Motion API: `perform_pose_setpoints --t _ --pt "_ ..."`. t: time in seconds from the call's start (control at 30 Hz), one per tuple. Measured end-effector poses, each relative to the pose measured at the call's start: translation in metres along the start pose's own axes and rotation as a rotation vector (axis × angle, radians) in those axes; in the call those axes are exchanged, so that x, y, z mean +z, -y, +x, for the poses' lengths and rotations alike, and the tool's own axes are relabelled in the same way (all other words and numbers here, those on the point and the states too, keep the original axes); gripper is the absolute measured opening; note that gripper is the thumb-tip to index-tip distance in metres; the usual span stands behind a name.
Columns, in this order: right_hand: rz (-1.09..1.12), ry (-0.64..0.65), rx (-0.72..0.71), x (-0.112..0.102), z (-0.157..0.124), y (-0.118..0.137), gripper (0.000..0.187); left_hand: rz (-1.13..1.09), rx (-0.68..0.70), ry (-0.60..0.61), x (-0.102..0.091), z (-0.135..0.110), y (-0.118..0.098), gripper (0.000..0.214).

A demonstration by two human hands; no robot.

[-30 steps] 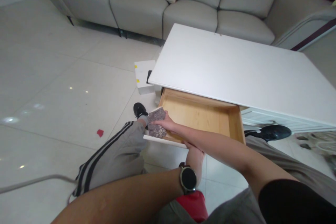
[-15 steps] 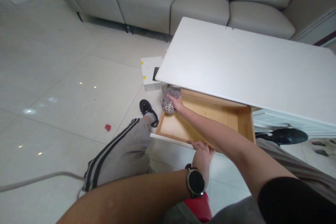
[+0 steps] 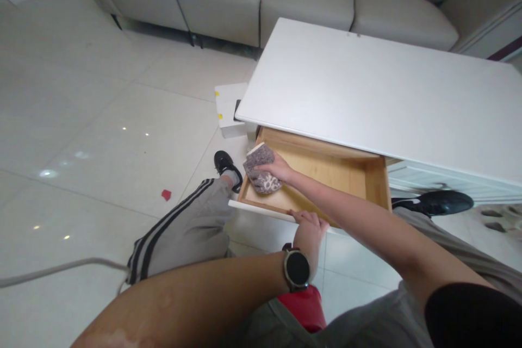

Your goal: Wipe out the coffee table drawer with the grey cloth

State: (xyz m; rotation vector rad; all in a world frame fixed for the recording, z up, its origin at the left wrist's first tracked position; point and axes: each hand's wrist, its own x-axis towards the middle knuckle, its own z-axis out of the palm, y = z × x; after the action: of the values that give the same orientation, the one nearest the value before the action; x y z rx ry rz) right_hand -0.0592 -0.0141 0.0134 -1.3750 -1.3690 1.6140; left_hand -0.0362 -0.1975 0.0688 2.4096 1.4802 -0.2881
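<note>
My right hand [image 3: 279,167] is closed on a bunched grey-brown cloth [image 3: 258,159] with a pale pattern on its lower part. The cloth is at the left end of a pulled-out wooden drawer [image 3: 338,174], over its left wall and front corner. My left hand [image 3: 309,228], with a watch [image 3: 297,268] on the wrist, grips the top of the drawer's white front edge, fingers curled over it. My right forearm passes above the drawer and hides part of its inside and front.
The drawer belongs to a white table [image 3: 367,87]. A grey sofa [image 3: 305,5] stands behind it. On the floor are a white box [image 3: 231,100] by the table's left corner, a red scrap [image 3: 166,194] and a cable [image 3: 61,269]. Something red [image 3: 304,307] is below me.
My right hand has brought the cloth from the drawer's back left corner toward its front left. My left hand stays on the drawer front. The view has shifted slightly.
</note>
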Motion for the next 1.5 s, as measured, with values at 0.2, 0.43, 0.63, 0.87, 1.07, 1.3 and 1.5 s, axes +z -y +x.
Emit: perform_pose_setpoints --t 0.2,0.43,0.63,0.87,1.07,1.3,1.5 --pt "-0.851 0.367 -0.179 0.017 -0.028 0.027 0.09 -0.028 0.015 0.001 -0.002 -0.004 0.002 0.053" --pt "-1.239 0.479 -0.203 0.02 -0.041 0.038 0.07 0.047 0.006 0.021 -0.004 -0.004 0.004 0.058" --pt "-1.467 0.562 -0.212 -0.025 -0.065 0.037 0.052 0.101 0.031 0.082 -0.013 0.001 0.001 0.05" --pt "-1.541 0.613 -0.13 -0.091 -0.093 0.02 0.041 0.077 0.387 -0.11 -0.004 -0.009 0.001 0.048" --pt "-1.488 0.649 -0.278 -0.101 -0.1 0.021 0.057 0.033 0.438 -0.287 0.025 -0.013 0.0 0.063" --pt "-1.529 0.683 -0.371 -0.074 -0.092 0.034 0.056 0.184 0.425 -0.403 0.042 -0.008 -0.002 0.057" --pt "-1.485 0.706 -0.447 -0.036 -0.068 0.045 0.06 0.242 0.438 -0.453 0.044 -0.007 -0.003 0.054"
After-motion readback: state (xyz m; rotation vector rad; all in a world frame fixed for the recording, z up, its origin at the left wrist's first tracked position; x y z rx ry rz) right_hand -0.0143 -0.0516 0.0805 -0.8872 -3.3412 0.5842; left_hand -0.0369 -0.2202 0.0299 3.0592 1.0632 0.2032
